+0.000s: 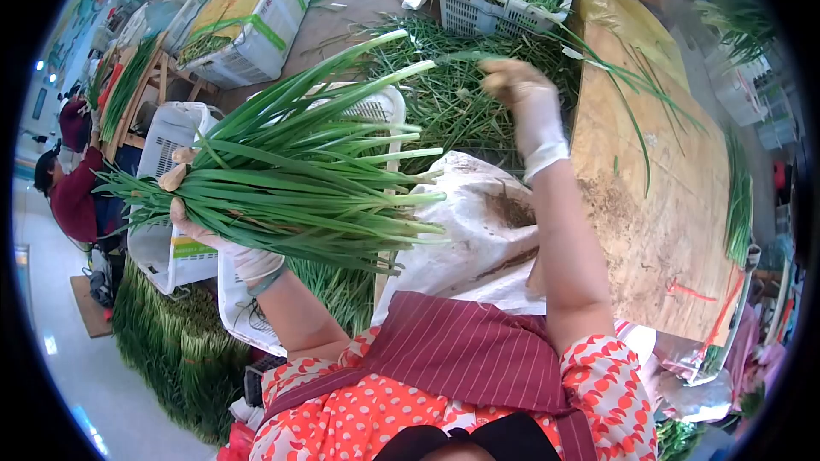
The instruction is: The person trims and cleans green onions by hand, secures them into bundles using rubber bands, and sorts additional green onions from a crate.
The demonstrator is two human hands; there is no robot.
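My left hand [201,222], in a pale glove, is wrapped round a large bunch of garlic chives [307,171]. Their green leaf tips stick out on the left, and the whitish stem ends fan out to the right. My right hand [523,94], gloved too, is raised beyond the stem ends with its fingers pinched together. A slightly blurred green leaf [465,57] trails leftward from those fingers. Below it, a heap of loose leaves [461,111] covers the floor. A dirty white cloth [444,239] lies in front of me, partly hidden by the bunch.
To the right is a wooden board [658,230] with stray leaves and soil. White crates [175,145] stand at the left, and a crate of chives [504,8] stands ahead. Bundled chives [171,350] stand at lower left. Another person [73,196] works at far left.
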